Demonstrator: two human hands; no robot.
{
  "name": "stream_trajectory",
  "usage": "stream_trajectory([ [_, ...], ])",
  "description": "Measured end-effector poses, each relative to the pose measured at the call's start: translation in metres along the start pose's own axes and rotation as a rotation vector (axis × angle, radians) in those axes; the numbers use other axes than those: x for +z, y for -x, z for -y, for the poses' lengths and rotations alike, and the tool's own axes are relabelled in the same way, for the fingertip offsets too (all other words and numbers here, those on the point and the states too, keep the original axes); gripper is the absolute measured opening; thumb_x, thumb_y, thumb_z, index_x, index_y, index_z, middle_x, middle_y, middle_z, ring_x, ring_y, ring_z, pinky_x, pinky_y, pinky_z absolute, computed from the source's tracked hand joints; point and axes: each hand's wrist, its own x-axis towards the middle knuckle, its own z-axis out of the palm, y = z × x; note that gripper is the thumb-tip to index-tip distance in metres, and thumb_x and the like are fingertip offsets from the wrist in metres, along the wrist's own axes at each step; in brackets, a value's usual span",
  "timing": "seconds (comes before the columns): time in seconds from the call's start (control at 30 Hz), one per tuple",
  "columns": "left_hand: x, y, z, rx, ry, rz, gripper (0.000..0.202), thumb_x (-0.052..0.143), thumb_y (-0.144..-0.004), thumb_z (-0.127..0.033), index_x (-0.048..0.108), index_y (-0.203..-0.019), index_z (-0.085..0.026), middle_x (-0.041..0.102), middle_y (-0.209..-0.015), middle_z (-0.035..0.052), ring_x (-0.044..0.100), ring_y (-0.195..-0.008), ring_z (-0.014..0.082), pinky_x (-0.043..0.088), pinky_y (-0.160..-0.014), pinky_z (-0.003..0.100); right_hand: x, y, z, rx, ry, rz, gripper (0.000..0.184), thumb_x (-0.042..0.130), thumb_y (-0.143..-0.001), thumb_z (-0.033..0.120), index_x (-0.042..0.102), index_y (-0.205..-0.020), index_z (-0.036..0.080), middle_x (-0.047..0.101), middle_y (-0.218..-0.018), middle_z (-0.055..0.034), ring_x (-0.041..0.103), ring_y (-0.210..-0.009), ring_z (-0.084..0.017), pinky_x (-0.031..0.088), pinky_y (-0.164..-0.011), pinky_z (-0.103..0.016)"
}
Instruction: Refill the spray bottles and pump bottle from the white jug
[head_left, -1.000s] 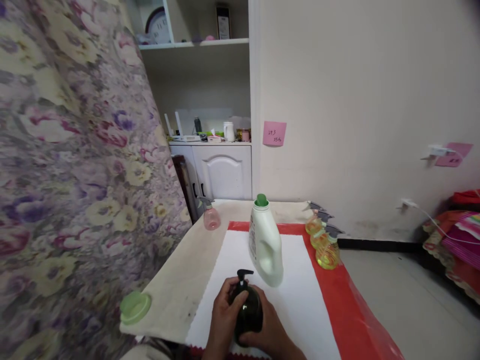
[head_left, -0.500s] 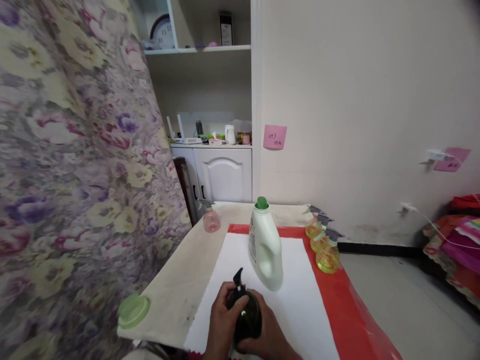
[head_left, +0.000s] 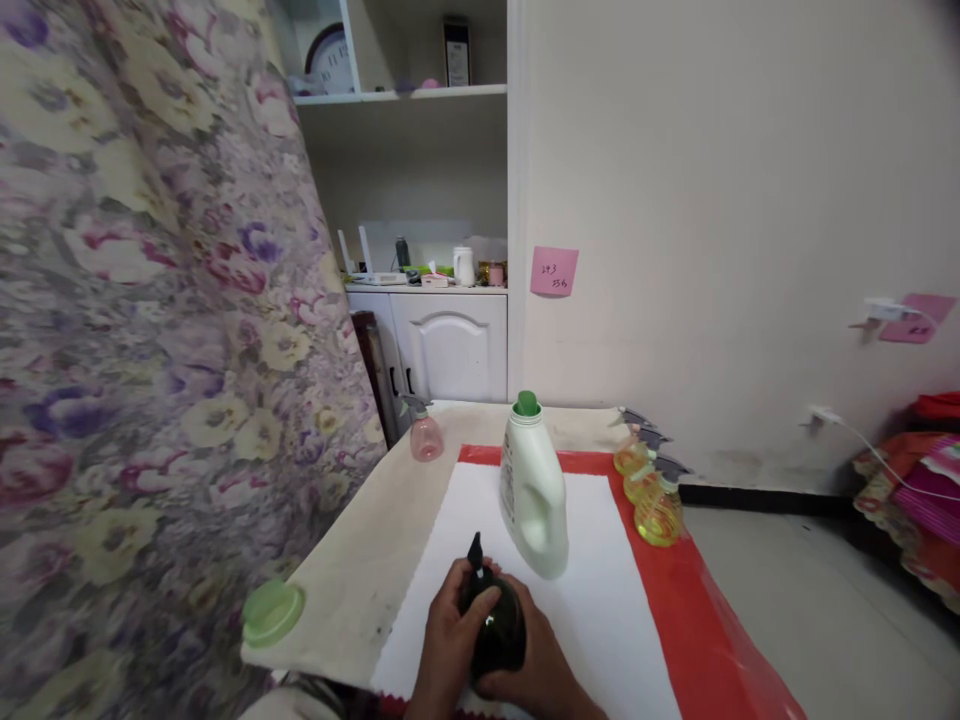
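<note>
A dark pump bottle (head_left: 501, 632) with a black pump head (head_left: 475, 552) is held between both hands near the front of the table. My left hand (head_left: 448, 628) is closed around its upper left side, thumb across the shoulder below the pump. Around the right side and lower part curls my right hand (head_left: 541, 655). Just beyond stands a large pale green jug (head_left: 534, 490) with a hollow handle and a green piece (head_left: 527, 403) in its mouth. Under these lies a white sheet (head_left: 600, 600) over a red cover (head_left: 686, 620).
A pink spray bottle (head_left: 426, 438) stands at the back left. Along the right edge, several spray bottles with yellow liquid (head_left: 658, 518) stand in a row. A round green lid (head_left: 273, 612) lies at the front left corner. A floral curtain (head_left: 187, 400) hangs beside the table.
The view has shifted slightly, so everything sits a little further right. The pump head has turned, its spout now pointing more away or toward me than to the right. Both hands keep their hold.
</note>
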Motion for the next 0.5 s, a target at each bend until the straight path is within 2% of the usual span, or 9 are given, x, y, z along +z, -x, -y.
stream_trajectory([
  [0.13,-0.009,0.001,-0.011,-0.011,0.028,0.142,0.042,0.067,-0.079,-0.041,0.064,-0.116,-0.021,0.072,-0.119,0.0096,0.062,-0.116,0.0293,0.043,-0.103,0.042,0.0,-0.001,0.002,-0.019,-0.017,-0.01,0.1,0.087,-0.052,0.041,0.04,-0.139,0.027,0.05,-0.144,-0.01,0.047,-0.131,-0.033,0.036,-0.11,-0.05],
  [0.2,-0.014,0.002,-0.014,-0.014,0.042,0.173,0.043,0.067,-0.079,-0.042,0.065,-0.116,-0.021,0.072,-0.12,0.01,0.062,-0.116,0.0294,0.042,-0.105,0.043,0.0,-0.001,0.003,-0.023,-0.017,-0.003,0.1,0.086,-0.053,0.045,0.039,-0.139,0.027,0.049,-0.145,-0.0104,0.046,-0.132,-0.034,0.035,-0.11,-0.05],
  [0.3,-0.013,0.001,-0.011,-0.022,0.065,0.125,0.036,0.071,-0.075,-0.039,0.068,-0.106,-0.02,0.075,-0.111,0.009,0.065,-0.111,0.0295,0.044,-0.103,0.043,0.0,-0.001,0.001,-0.006,-0.011,0.002,0.103,0.086,-0.052,0.048,0.038,-0.14,0.026,0.047,-0.147,-0.0111,0.042,-0.135,-0.035,0.032,-0.113,-0.051],
  [0.4,-0.007,-0.001,-0.004,-0.004,0.063,0.024,0.029,0.074,-0.071,-0.032,0.066,-0.097,-0.021,0.076,-0.101,0.007,0.067,-0.104,0.0287,0.048,-0.096,0.04,0.0,0.001,-0.003,0.068,0.054,-0.018,0.103,0.087,-0.048,0.045,0.04,-0.138,0.026,0.055,-0.139,-0.0111,0.052,-0.126,-0.036,0.039,-0.107,-0.052],
  [0.5,-0.004,-0.005,0.003,0.0,0.048,-0.031,0.032,0.077,-0.067,-0.028,0.065,-0.096,-0.021,0.076,-0.098,0.0063,0.068,-0.101,0.0293,0.049,-0.094,0.041,-0.001,0.002,-0.006,0.081,0.089,-0.025,0.102,0.087,-0.048,0.04,0.041,-0.137,0.026,0.058,-0.135,-0.0097,0.053,-0.123,-0.036,0.04,-0.106,-0.051],
])
